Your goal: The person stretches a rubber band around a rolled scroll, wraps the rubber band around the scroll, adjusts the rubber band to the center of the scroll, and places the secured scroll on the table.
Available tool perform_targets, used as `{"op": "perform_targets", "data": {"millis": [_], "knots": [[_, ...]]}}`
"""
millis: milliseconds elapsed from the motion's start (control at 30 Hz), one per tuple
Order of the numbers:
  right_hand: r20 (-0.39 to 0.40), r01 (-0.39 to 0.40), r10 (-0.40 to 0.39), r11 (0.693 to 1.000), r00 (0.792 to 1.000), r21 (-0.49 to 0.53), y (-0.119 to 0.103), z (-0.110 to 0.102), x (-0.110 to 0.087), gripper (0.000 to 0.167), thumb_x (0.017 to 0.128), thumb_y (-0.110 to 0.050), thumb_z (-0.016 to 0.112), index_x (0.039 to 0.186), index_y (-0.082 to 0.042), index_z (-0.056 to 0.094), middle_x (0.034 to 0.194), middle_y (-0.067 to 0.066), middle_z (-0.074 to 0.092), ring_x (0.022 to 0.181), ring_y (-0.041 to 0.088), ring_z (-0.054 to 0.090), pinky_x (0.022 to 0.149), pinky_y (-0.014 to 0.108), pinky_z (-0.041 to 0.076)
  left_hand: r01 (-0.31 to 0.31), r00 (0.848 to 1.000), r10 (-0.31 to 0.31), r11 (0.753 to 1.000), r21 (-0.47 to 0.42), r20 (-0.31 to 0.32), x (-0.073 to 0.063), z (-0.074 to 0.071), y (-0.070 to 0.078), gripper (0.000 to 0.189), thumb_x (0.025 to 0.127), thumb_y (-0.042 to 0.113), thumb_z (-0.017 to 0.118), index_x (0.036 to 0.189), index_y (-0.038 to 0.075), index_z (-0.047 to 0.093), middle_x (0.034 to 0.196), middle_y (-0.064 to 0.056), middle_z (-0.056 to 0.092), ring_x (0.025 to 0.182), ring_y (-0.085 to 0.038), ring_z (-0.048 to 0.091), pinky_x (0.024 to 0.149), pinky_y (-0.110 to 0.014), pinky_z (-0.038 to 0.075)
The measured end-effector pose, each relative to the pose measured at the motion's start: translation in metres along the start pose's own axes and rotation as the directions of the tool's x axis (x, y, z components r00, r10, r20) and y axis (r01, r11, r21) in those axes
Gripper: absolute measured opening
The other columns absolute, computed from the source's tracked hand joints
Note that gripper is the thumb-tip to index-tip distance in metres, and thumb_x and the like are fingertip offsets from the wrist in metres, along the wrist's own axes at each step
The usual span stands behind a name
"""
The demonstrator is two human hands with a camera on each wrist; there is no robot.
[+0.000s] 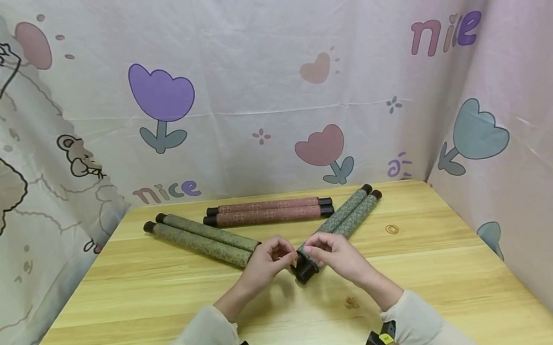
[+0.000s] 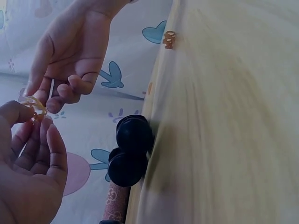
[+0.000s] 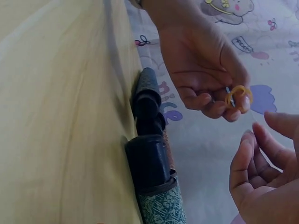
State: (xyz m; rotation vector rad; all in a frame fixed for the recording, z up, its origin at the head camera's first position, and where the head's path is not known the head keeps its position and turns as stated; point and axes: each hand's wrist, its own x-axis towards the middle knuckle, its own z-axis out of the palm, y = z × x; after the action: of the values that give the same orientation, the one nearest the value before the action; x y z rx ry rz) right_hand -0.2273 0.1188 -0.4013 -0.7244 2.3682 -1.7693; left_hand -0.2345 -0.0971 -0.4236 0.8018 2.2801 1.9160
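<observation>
My left hand (image 1: 270, 261) pinches yellow-brown rubber bands (image 3: 239, 98) between thumb and forefinger; the loops stick out past the fingertips. My right hand (image 1: 335, 253) is just across from it, fingers loosely bent and thumb apart from forefinger, with nothing between them in the right wrist view. Both hands are over the table's middle, above the near black ends (image 1: 307, 269) of two teal-green patterned scrolls (image 1: 348, 215). Left of them lie two olive-green scrolls (image 1: 203, 240), their near ends partly hidden behind the left hand.
Two red patterned scrolls (image 1: 267, 213) lie side by side at the back of the wooden table (image 1: 122, 332). A small pile of rubber bands (image 1: 351, 302) lies near the right forearm, and another band (image 1: 392, 229) farther right. Printed curtains (image 1: 255, 163) surround the table.
</observation>
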Motion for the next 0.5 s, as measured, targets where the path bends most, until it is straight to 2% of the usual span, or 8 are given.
{"op": "perform_targets", "data": {"millis": [167, 333, 500], "knots": [[0.046, 0.009, -0.007, 0.999, 0.999, -0.035, 0.001, 0.0053, -0.0002, 0.02, 0.096, -0.02, 0.064, 0.106, -0.003, 0.069, 0.093, 0.014, 0.066, 0.077, 0.027, 0.057, 0.065, 0.032, 0.053, -0.025, 1.0, 0.025, 0.999, 0.042, 0.005, -0.0012, 0.0036, 0.0013, 0.012, 0.092, 0.005, 0.068, 0.1, 0.001, 0.061, 0.096, -0.007, 0.063, 0.087, -0.021, 0.064, 0.074, -0.032, 0.057], [0.04, 0.017, -0.014, 0.997, 0.999, -0.081, -0.0002, 0.0082, -0.002, 0.013, 0.094, -0.017, 0.067, 0.1, -0.006, 0.071, 0.092, 0.006, 0.067, 0.076, 0.015, 0.057, 0.065, 0.029, 0.052, -0.06, 0.998, 0.059, 0.993, 0.102, 0.007, -0.0028, 0.0059, 0.0021, 0.016, 0.09, 0.008, 0.071, 0.104, 0.004, 0.064, 0.098, -0.005, 0.066, 0.087, -0.018, 0.064, 0.073, -0.029, 0.056], [0.033, 0.051, -0.047, 0.989, 0.998, -0.136, 0.0005, 0.0077, -0.0015, 0.01, 0.096, -0.006, 0.062, 0.099, 0.0, 0.07, 0.091, 0.013, 0.067, 0.072, 0.014, 0.055, 0.062, 0.027, 0.05, -0.066, 0.998, 0.069, 0.984, 0.166, -0.013, -0.0032, 0.0054, 0.0012, 0.01, 0.089, 0.018, 0.073, 0.096, 0.012, 0.068, 0.093, 0.001, 0.068, 0.083, -0.016, 0.065, 0.07, -0.03, 0.057]]}}
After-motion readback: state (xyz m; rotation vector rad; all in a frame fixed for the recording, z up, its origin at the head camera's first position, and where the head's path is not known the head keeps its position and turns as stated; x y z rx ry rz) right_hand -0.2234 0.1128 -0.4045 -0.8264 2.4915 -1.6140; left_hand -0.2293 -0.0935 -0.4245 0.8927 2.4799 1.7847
